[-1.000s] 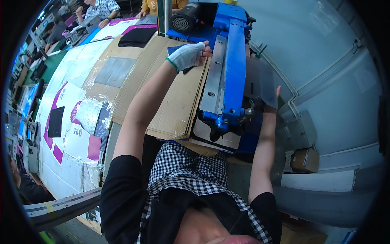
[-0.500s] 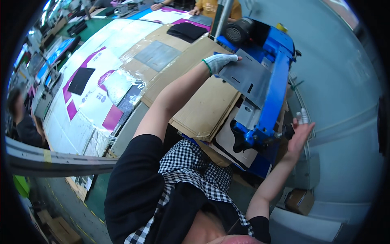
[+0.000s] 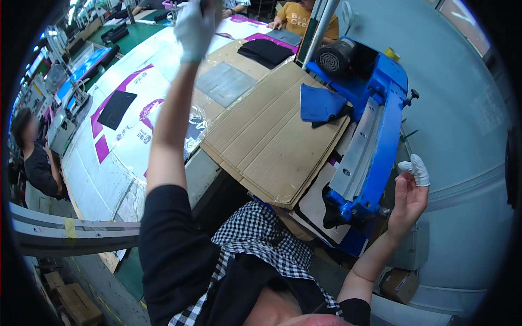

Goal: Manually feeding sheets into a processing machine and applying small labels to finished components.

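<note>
My left hand (image 3: pixel 194 32), in a white glove, is raised over the far part of the worktable. It is smeared by motion and partly cut by the top edge, so I cannot make out what it holds. My right hand (image 3: pixel 409 198), with white covers on some fingertips, is held up beside the near end of a blue machine (image 3: pixel 383 146). Its fingers are apart and nothing is in it. Along the machine runs a bare metal bed (image 3: pixel 356 155). A folded blue cloth (image 3: pixel 321 103) lies on stacked cardboard (image 3: pixel 272 146) left of the machine.
A grey sheet (image 3: pixel 225 84) and a folded black cloth (image 3: pixel 265 52) lie on the worktable. A black piece (image 3: pixel 117 108) rests on printed white and purple sheets. A metal rail (image 3: pixel 81 233) crosses at left. Other people are at the table's far side and left.
My left hand has left the machine and swung up and left over the table. The grey panel is gone from the machine bed. My right hand has drawn away from the machine's end knob.
</note>
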Demonstrator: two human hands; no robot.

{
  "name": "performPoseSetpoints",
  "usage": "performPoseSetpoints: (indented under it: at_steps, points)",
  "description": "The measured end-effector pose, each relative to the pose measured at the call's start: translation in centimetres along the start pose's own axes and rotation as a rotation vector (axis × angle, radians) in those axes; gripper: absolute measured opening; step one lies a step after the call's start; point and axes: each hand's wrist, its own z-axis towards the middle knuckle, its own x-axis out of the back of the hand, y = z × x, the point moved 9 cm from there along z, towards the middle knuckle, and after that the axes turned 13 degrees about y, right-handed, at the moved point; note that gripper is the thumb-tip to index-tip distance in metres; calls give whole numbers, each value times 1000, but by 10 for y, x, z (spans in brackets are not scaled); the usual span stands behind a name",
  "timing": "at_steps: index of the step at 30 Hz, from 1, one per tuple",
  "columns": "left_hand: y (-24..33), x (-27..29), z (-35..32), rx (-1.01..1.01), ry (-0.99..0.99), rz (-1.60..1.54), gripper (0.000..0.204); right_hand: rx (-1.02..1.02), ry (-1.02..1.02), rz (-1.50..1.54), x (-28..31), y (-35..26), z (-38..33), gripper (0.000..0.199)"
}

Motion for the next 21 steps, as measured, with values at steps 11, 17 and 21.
performPoseSetpoints:
  at_steps: [11,17,21]
  points:
    - [140,-74,-213,68,-1078,-619,25,-33,90,-34,8,2,-2,32]
    - [248,67,-358,1019,-1696,-1085,25,-160,60,3,9,3,-7,32]
    - [253,87,-384,1236,-1460,-1151,27,-167,108,16,11,6,-13,30]
